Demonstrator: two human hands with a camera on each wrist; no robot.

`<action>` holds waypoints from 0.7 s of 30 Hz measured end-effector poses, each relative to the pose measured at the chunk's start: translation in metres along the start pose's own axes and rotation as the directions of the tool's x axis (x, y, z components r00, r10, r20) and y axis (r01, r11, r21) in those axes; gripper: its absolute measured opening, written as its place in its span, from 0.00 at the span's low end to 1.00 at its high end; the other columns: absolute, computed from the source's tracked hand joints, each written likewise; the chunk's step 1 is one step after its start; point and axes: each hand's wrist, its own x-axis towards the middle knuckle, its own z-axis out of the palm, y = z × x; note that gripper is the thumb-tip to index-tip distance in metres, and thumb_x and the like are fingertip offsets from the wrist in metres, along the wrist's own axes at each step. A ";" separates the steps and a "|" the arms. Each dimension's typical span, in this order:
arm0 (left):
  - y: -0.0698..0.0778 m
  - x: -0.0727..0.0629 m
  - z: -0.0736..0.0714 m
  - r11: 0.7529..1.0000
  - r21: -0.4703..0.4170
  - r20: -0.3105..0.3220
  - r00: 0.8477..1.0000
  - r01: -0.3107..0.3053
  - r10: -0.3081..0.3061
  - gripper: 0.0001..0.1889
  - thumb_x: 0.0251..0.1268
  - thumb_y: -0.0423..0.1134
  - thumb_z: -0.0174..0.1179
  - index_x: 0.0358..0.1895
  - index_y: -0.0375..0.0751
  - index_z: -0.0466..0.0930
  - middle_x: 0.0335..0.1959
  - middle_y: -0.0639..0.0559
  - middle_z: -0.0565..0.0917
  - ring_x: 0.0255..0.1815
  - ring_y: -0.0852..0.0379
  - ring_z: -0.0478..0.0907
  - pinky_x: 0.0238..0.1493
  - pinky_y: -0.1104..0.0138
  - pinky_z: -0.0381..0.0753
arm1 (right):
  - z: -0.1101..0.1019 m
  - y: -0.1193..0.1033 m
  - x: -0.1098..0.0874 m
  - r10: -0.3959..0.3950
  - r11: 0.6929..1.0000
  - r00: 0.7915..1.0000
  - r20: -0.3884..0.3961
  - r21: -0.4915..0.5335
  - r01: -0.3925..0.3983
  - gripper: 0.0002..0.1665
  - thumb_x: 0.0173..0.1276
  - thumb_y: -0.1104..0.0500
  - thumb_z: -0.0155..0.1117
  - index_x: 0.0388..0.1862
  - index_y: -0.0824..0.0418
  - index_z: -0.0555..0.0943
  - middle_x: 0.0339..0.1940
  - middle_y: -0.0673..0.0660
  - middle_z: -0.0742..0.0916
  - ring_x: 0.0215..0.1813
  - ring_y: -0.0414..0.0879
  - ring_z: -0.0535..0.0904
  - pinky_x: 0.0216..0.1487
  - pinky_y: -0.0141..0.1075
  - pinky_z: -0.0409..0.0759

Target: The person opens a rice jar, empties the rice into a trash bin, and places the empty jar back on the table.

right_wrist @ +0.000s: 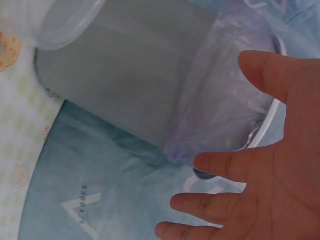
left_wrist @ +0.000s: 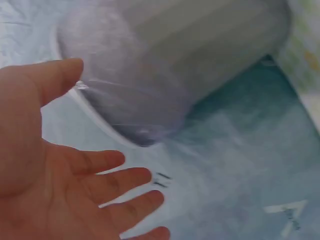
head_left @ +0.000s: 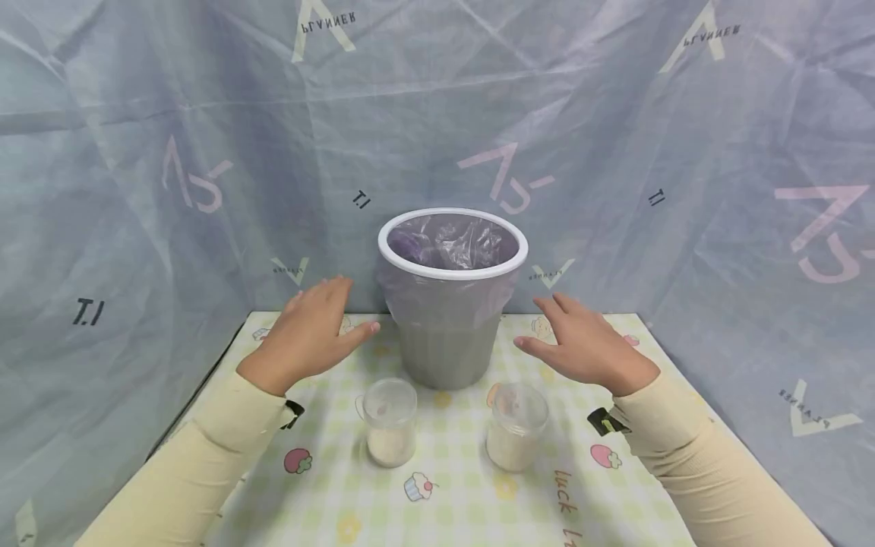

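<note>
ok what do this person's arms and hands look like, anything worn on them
The left sleeve and right sleeve are long, pale cream and slightly wrinkled. A small dark item shows by each cuff; I can't tell what. The left hand and right hand are bare, no gloves or rings visible.

On the green-checked tablecloth [head_left: 465, 456], a clear jar [head_left: 390, 425] and, apart from it, a second jar [head_left: 516, 433], both with pale contents; printed on the tablecloth, a cupcake [head_left: 415, 487]; behind and beside the tablecloth, creased grey-blue sheeting [head_left: 424, 114] with printed letters [head_left: 328, 23]
</note>
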 end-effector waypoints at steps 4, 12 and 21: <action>0.020 -0.014 -0.017 0.997 -0.057 -0.201 0.979 -0.045 0.033 0.28 0.72 0.58 0.60 0.64 0.41 0.78 0.56 0.44 0.85 0.54 0.45 0.84 0.55 0.46 0.80 | -0.002 -0.009 -0.004 -0.025 0.999 1.000 -0.018 0.021 0.025 0.56 0.71 0.23 0.51 0.83 0.59 0.59 0.82 0.67 0.63 0.81 0.67 0.59 0.74 0.67 0.61; 0.092 -0.055 -0.059 0.835 0.222 -0.691 0.524 -0.504 0.499 0.10 0.66 0.39 0.59 0.26 0.45 0.84 0.15 0.59 0.73 0.16 0.62 0.63 0.21 0.67 0.59 | -0.004 -0.019 -0.011 -0.060 0.995 0.998 -0.023 0.075 0.061 0.48 0.73 0.33 0.59 0.82 0.56 0.61 0.80 0.61 0.66 0.79 0.62 0.66 0.72 0.62 0.68; 0.132 -0.071 -0.069 0.682 0.354 -0.770 0.214 -0.641 0.601 0.05 0.56 0.37 0.62 0.25 0.45 0.81 0.16 0.60 0.68 0.17 0.63 0.56 0.25 0.65 0.57 | 0.003 -0.024 -0.010 -0.092 0.989 0.995 -0.044 0.110 0.096 0.43 0.74 0.40 0.62 0.80 0.58 0.63 0.78 0.61 0.69 0.78 0.60 0.67 0.73 0.60 0.68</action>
